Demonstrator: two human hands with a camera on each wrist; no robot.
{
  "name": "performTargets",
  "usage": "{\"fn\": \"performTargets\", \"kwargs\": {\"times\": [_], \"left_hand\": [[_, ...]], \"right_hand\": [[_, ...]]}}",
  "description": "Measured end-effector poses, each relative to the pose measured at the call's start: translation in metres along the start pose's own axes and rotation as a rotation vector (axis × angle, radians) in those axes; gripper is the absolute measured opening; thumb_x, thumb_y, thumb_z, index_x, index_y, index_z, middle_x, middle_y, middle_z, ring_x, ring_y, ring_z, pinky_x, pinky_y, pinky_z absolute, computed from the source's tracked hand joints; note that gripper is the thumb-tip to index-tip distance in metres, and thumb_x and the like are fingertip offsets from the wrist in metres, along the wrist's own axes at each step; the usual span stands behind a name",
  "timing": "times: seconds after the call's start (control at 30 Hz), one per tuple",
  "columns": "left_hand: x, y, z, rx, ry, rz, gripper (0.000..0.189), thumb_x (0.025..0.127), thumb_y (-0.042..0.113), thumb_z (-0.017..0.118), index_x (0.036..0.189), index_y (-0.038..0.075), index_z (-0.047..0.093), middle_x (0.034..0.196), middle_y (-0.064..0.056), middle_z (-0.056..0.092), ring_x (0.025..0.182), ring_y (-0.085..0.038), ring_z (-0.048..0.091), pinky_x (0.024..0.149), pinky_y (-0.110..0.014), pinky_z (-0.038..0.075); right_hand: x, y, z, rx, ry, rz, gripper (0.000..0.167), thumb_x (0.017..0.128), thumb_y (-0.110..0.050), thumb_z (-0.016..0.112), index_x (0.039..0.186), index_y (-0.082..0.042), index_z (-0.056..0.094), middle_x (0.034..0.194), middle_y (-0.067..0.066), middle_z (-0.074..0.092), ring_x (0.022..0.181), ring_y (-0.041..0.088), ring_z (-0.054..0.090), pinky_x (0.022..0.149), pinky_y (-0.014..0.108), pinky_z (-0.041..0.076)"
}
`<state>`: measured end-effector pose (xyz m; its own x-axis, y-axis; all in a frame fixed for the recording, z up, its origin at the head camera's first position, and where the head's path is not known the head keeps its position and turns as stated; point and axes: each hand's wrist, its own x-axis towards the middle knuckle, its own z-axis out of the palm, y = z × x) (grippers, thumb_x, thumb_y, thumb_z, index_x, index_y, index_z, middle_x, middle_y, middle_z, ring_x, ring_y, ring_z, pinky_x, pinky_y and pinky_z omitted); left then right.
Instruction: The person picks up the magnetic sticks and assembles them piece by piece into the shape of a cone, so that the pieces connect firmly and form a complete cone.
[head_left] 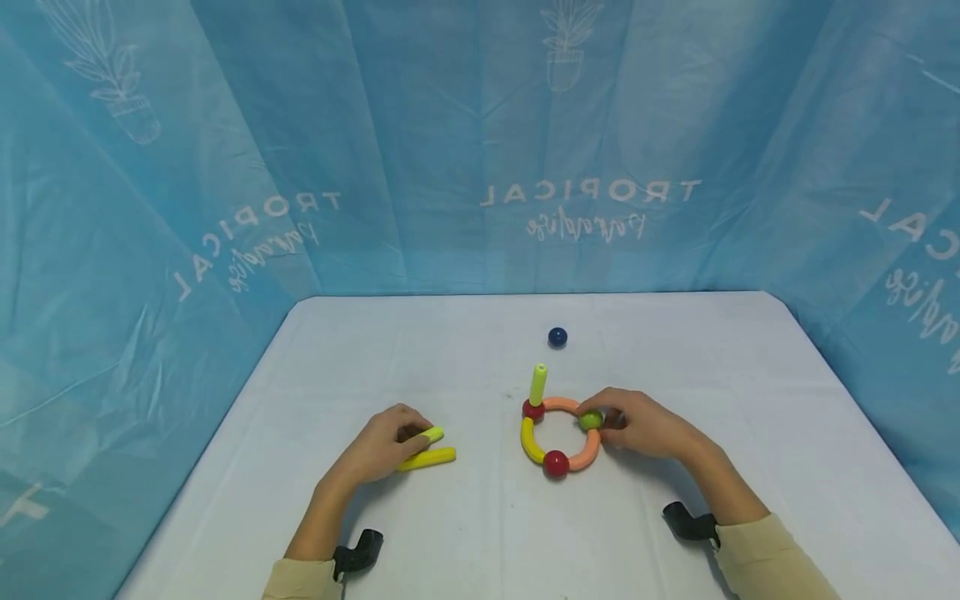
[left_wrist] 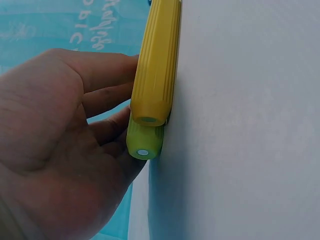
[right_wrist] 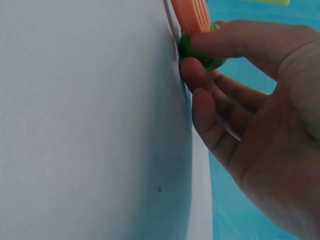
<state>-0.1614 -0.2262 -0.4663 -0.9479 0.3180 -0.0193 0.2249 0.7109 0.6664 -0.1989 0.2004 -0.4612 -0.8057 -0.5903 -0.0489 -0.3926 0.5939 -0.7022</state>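
Toward the near left part of the white surface (head_left: 465, 533), the left hand (head_left: 382, 446) lies with its fingers curled over two straight sticks that sit side by side, touching each other. One is a yellow stick (head_left: 427, 459), nearer the front edge; the other is a lime stick (head_left: 433, 434), mostly covered by the fingers. The left wrist view shows the fingertips (left_wrist: 112, 87) pressed against both sticks, so this grip is closed round the pair.

Just right of the middle sits a ring of parts. I count three curved pieces: one yellow curve (head_left: 530, 442) on the ring's left side, and two orange curves, one along the far side (head_left: 561, 405) and one on the right side (head_left: 589, 454). Three balls join them: a dark red ball (head_left: 533, 409) at the far left of the ring, another red ball (head_left: 556, 462) at its near edge, and one green ball (head_left: 590, 419) on the right. A second lime stick (head_left: 537, 384) stands upright on the dark red ball.

The right hand (head_left: 645, 427) pinches the green ball between thumb and fingertips (right_wrist: 200, 75), its grip clamped on it where the ball meets the orange curve.

Beyond the ring, toward the far edge, one dark blue ball (head_left: 557, 337) lies alone, well apart from both hands.
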Motion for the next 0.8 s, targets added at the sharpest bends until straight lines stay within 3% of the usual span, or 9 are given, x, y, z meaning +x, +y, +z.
{"fn": "performTargets", "kwargs": {"times": [0.2, 0.4, 0.6, 0.8], "left_hand": [[-0.0003, -0.0012, 0.0012, -0.001, 0.031, -0.019, 0.018, 0.093, 0.016, 0.065, 0.111, 0.015, 0.067, 0.097, 0.006, 0.058, 0.082, -0.011, 0.054, 0.072, -0.034, 0.047], [0.0005, 0.0005, 0.0004, -0.013, 0.075, -0.062, 0.023, 0.094, 0.015, 0.064, 0.116, 0.016, 0.065, 0.102, 0.005, 0.063, 0.088, -0.01, 0.056, 0.078, -0.035, 0.047], [0.0006, 0.0021, -0.0024, -0.024, 0.094, -0.031, 0.034, 0.091, 0.015, 0.067, 0.125, 0.014, 0.062, 0.107, 0.002, 0.06, 0.094, -0.015, 0.057, 0.083, -0.036, 0.048], [0.0027, 0.0061, -0.0064, -0.073, 0.13, -0.007, 0.031, 0.09, 0.015, 0.069, 0.12, 0.014, 0.063, 0.104, 0.002, 0.06, 0.094, -0.017, 0.058, 0.084, -0.036, 0.05]], "right_hand": [[-0.0014, 0.0013, -0.0009, -0.014, -0.001, 0.015, 0.04, 0.082, -0.016, 0.077, 0.121, -0.022, 0.065, 0.097, -0.007, 0.058, 0.082, 0.018, 0.053, 0.067, 0.029, 0.05], [0.0007, 0.0018, 0.001, -0.015, -0.023, 0.02, 0.042, 0.081, -0.029, 0.079, 0.12, -0.023, 0.064, 0.094, -0.004, 0.058, 0.081, 0.017, 0.053, 0.067, 0.028, 0.049], [0.0004, 0.0003, 0.0023, -0.008, -0.04, 0.025, 0.043, 0.081, -0.03, 0.078, 0.12, -0.023, 0.064, 0.093, -0.004, 0.059, 0.08, 0.017, 0.054, 0.067, 0.029, 0.049], [-0.0006, -0.0015, 0.0028, -0.004, -0.064, 0.017, 0.043, 0.082, -0.032, 0.078, 0.121, -0.022, 0.064, 0.091, -0.005, 0.059, 0.079, 0.016, 0.055, 0.067, 0.029, 0.049]]}}
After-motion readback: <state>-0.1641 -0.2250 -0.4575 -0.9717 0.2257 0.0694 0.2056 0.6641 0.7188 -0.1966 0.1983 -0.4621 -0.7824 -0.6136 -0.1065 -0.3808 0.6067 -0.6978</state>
